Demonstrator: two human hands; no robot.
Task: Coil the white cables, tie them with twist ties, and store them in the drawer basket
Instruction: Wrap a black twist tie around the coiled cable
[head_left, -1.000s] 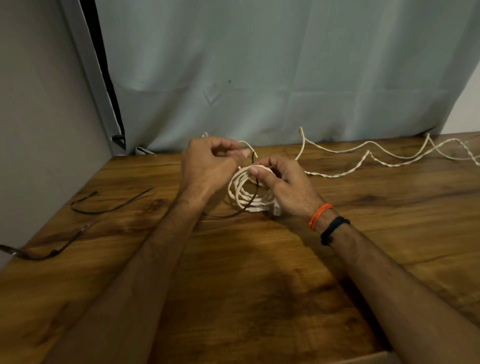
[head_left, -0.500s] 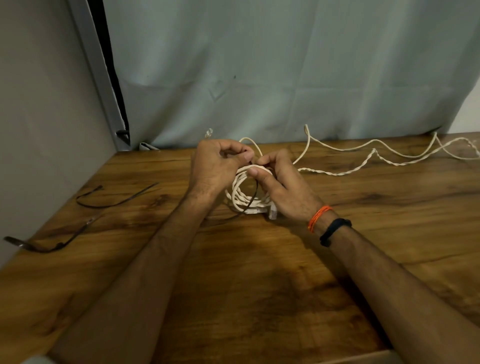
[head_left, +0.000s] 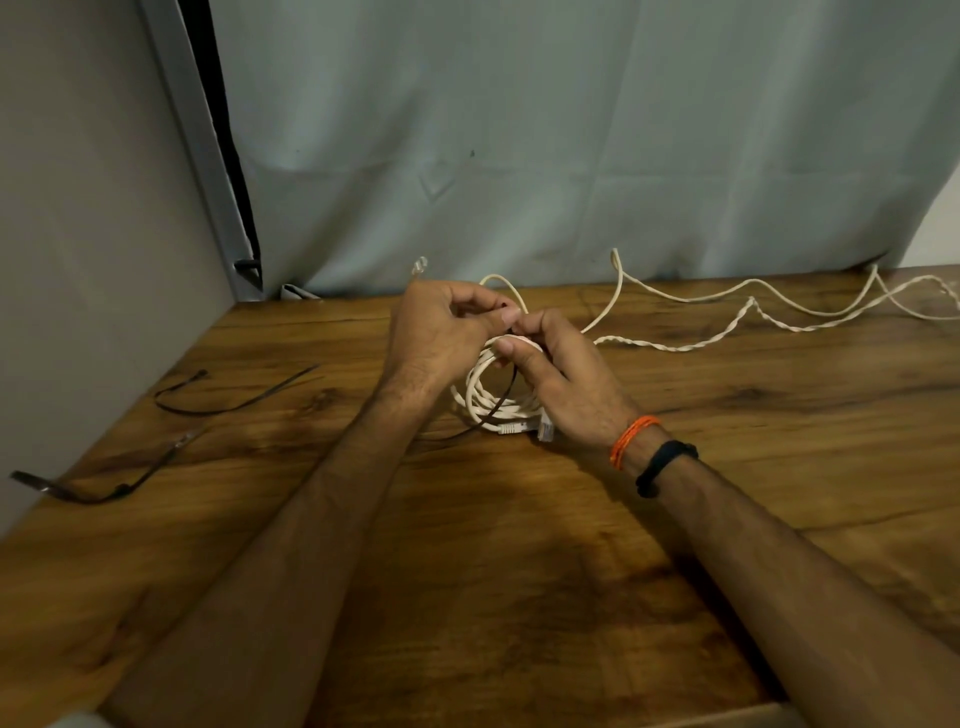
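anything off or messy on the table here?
Nothing damaged. A second white cable sprawls uncoiled along the table's far edge, partly twisted on itself. Two spare dark ties lie loose at left.

loose cable (head_left: 779, 325): running off the right edge
coil (head_left: 485, 397): top hiding under both hands
tie ends: too small

Bare forearms, no sleeves; orange thread band (head_left: 631, 439) and black wristband (head_left: 665, 465) on the right wrist.
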